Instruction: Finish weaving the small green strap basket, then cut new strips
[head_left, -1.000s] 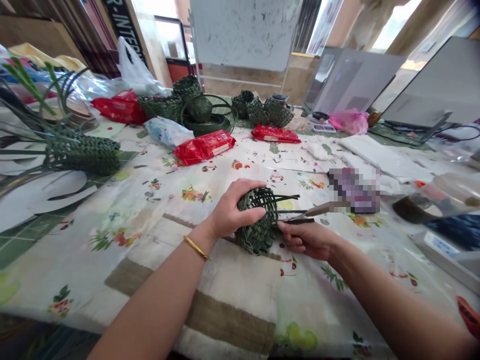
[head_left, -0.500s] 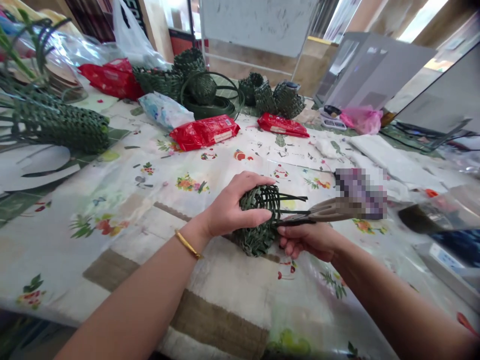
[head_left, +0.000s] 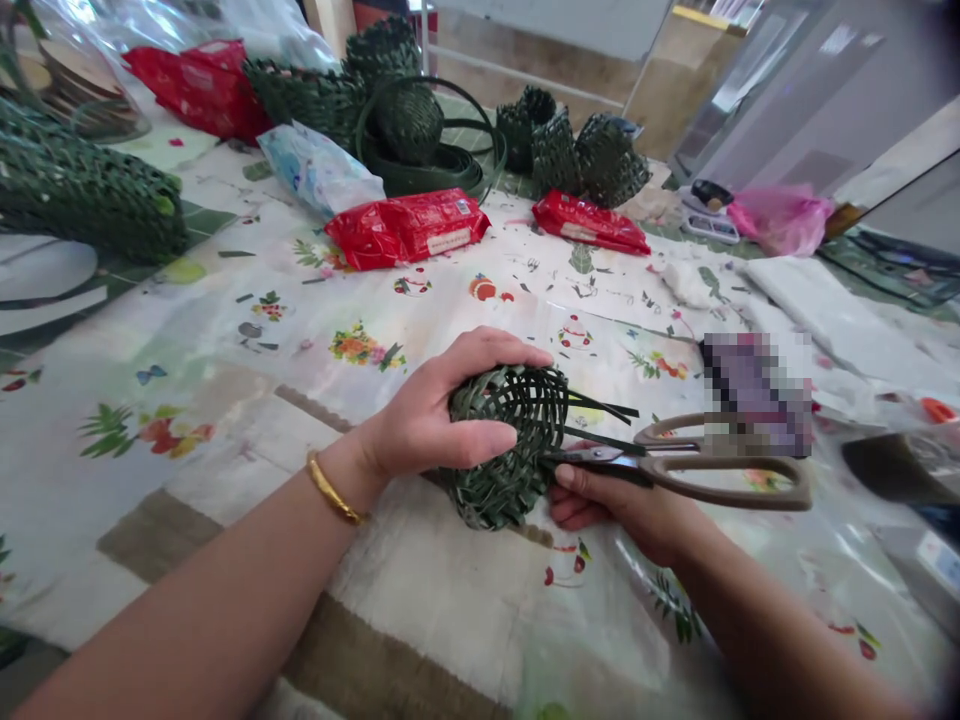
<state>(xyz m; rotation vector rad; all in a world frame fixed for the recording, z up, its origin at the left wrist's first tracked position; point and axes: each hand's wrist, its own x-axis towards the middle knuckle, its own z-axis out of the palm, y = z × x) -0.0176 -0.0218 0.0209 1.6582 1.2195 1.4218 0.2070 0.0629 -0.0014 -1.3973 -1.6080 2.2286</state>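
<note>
My left hand is wrapped round a small dark green woven basket, thumb on its side and fingers over the top. Loose strip ends stick out of the basket to the right. My right hand lies just right of the basket and grips a pair of scissors with brown handles. The blades point left and touch the basket by the loose strips. A gold bangle is on my left wrist.
A flowered tablecloth covers the table. Red packets, a blue-white packet, several green woven baskets and a coil of strips lie at the back. A long woven piece is far left, a pink bag far right.
The view has tilted down and closer. The scissors have come further into view, their handles now spread wider, blades at the basket's loose strips. My left hand keeps its hold.
</note>
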